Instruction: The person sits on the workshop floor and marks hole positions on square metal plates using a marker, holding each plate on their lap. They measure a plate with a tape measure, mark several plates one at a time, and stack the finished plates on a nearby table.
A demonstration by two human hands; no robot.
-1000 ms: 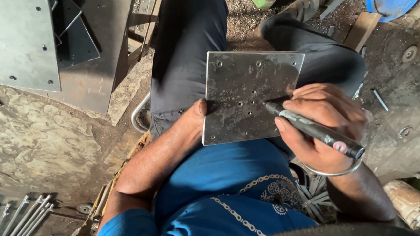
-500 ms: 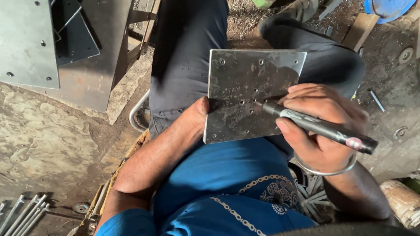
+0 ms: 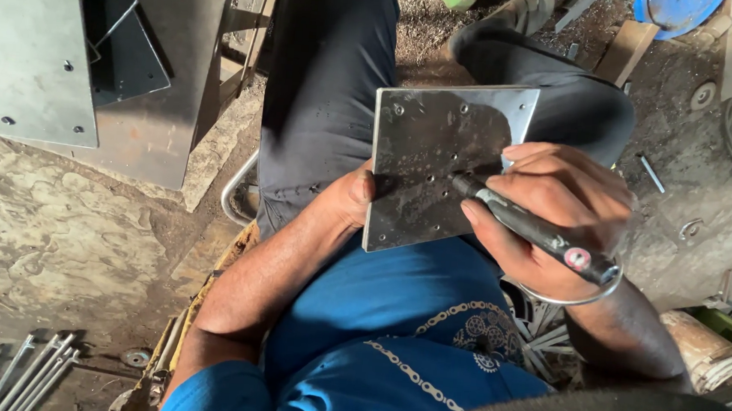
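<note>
Marker [image 3: 532, 228] tip up-left on metal plate [image 3: 438, 163], right hand [image 3: 554, 214] pinching marker, left hand [image 3: 351, 194] gripping plate edge.

A square grey steel plate [image 3: 438, 163], drilled with small holes and glinting at its upper right corner, rests tilted on the person's lap at the frame's centre, while a black marker [image 3: 532, 228] lies diagonally with its tip touching the plate's right-middle.
</note>
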